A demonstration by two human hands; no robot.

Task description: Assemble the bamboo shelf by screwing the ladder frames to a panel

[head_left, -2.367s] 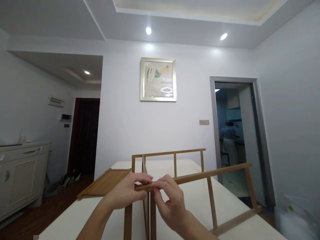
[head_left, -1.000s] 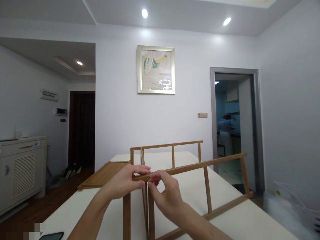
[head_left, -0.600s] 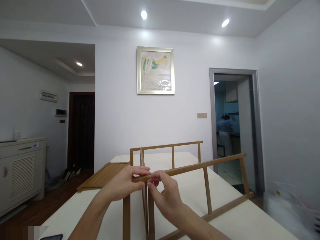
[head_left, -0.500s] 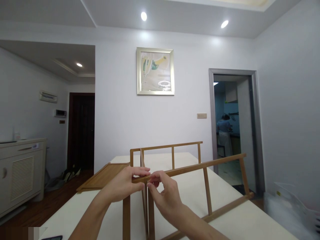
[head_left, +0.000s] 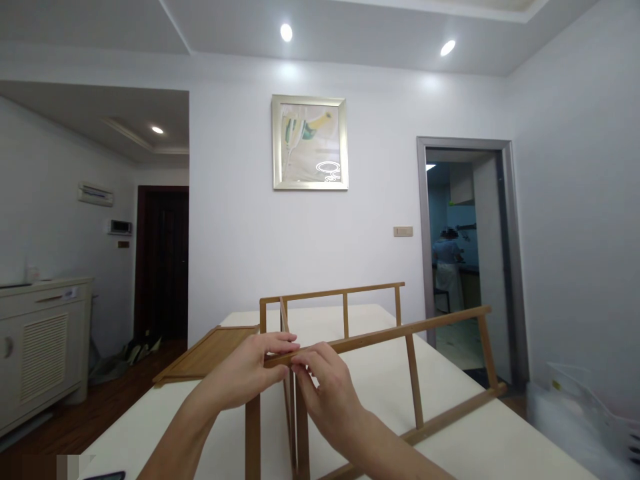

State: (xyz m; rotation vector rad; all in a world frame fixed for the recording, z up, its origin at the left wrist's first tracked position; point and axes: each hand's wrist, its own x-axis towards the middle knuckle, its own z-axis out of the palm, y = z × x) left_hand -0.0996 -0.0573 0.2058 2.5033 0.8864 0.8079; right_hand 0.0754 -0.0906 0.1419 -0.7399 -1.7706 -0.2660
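Note:
A brown wooden frame (head_left: 380, 336) with rails and crossbars stands on the white table (head_left: 480, 443). My left hand (head_left: 240, 370) holds the end of its near top rail, fingers over the rail and thumb beneath. Right beside it, my right hand (head_left: 333, 387) is closed in a pinch against the rail at the corner joint above an upright. Its fingertips hide whatever may be between them. The far side of the frame (head_left: 345, 293) rises behind both hands. To the left, a flat wooden panel (head_left: 213, 353) lies partly behind my left hand.
A dark phone-like object (head_left: 105, 475) lies at the near left table edge. A white cabinet (head_left: 45, 340) stands at left, and clear plastic wrapping (head_left: 570, 420) at right. Through the doorway, a person (head_left: 447, 267) stands in another room.
My right hand has shifted slightly, its fingers curling closer over the rail joint. The left hand and the wooden frame stay in place.

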